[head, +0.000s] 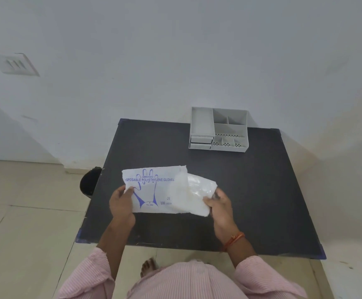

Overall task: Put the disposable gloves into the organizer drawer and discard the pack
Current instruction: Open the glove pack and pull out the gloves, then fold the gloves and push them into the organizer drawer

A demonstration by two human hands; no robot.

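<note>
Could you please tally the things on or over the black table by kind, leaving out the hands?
Printed glove pack, held by the left hand: 1
Stack of clear gloves, partly out of the pack, gripped by the right hand: 1
Grey organizer at the table's far edge: 1
Total: 3

A dark, matte surface [251,190], roughly square with blue corners, stands on a pale tiled floor [24,212] against a white wall. At its far edge, right of centre, sits a grey organizer [218,129] with open top compartments and two small drawers at its left front. A dark round bin [89,183] stands on the floor just beside the surface's left edge.
</note>
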